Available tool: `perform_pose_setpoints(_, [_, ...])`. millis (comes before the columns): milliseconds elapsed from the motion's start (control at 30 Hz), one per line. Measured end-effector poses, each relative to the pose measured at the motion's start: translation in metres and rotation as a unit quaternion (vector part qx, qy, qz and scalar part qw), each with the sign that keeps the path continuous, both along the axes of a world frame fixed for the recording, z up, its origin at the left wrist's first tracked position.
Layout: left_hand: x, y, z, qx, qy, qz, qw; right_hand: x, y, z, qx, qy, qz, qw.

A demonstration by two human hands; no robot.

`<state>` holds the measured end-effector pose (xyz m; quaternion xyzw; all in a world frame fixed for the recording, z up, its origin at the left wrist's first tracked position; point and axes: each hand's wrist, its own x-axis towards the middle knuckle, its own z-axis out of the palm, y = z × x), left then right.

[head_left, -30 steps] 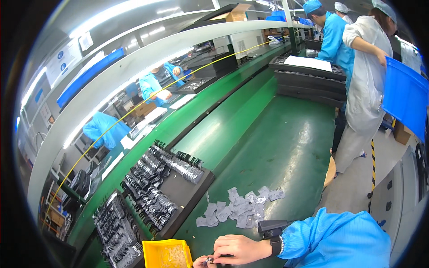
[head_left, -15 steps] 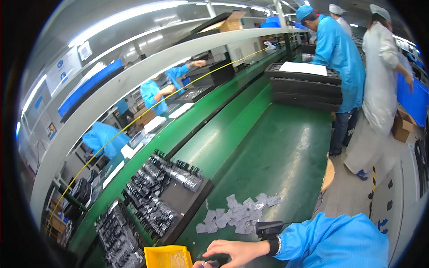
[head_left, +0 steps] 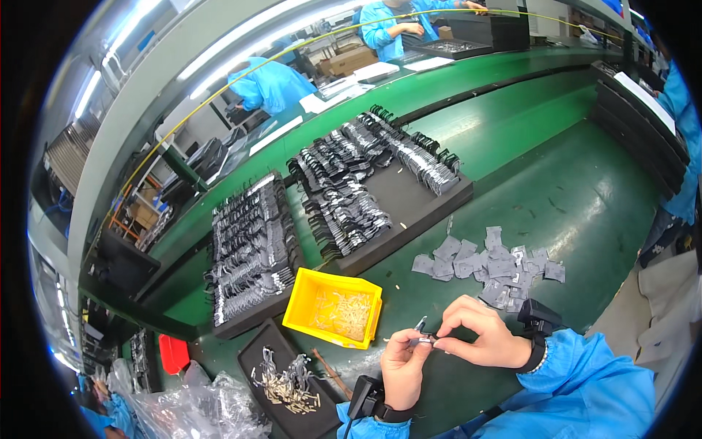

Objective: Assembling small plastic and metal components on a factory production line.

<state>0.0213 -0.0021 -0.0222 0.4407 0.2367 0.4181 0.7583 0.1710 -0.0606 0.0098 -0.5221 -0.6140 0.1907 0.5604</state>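
Both hands pinch one small metal part above the green bench.

The small metal part [head_left: 424, 336] sits between the two hands, held just above the bench [head_left: 570, 197] near its front edge; its long axis seems to run left to right, from one set of fingertips to the other, though it is too small to be sure. The left hand [head_left: 401, 366] pinches its left end from below, the right hand [head_left: 479, 338] pinches the right end from above, so neither is nearer. Just to the left lies a yellow bin [head_left: 333, 307] of small pale pieces; grey pouches [head_left: 486, 267] lie beyond the right hand, black trays [head_left: 380, 175] of parts farther back.
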Motion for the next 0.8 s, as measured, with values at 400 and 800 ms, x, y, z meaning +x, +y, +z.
perform_pose_setpoints(400, [0.001,0.0033,-0.0013,0.082,0.005,-0.032,0.996,0.0024,-0.002,0.0033,0.003,-0.037,0.003,0.999])
perform_pose_setpoints(800, [-0.0003,0.0025,-0.0046,0.181,0.051,-0.028,0.982,0.0066,0.0006,-0.0016,0.021,-0.045,0.041,0.998])
